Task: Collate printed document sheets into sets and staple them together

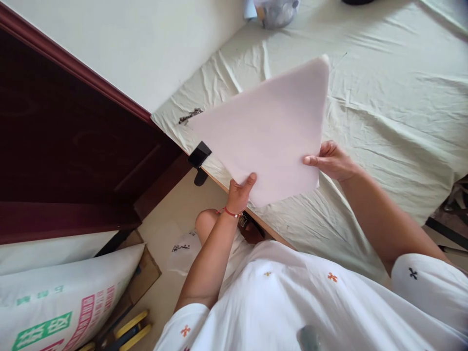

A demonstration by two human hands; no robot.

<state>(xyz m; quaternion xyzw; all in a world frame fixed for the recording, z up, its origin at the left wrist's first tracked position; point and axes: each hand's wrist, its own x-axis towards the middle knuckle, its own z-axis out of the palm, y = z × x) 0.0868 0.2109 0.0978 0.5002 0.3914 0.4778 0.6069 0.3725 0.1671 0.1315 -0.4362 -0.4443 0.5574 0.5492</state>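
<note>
Sack (69, 292) at far left, printed in green and red, rests low beside a dark red panel (76, 117), probably put there to be out of the way. A small dark chain-like item (190, 116) lies just beyond the paper's left corner, and a black clip-like piece (199, 154) sits over the wooden edge, seemingly fixed there. The left hand (239, 195) is closed on the near edge of the white paper (266, 131), thumb on top, fingers mostly hidden beneath. The paper is above the cloth-covered surface (387, 131), tilted between both hands; gripping two edges likely keeps it from sagging. A clear container (277, 13) stands beyond, near the wall. The right hand (332, 160) pinches the paper's right edge narrowly, thumb on its face, fingers curled behind; how far they reach I cannot tell.
</note>
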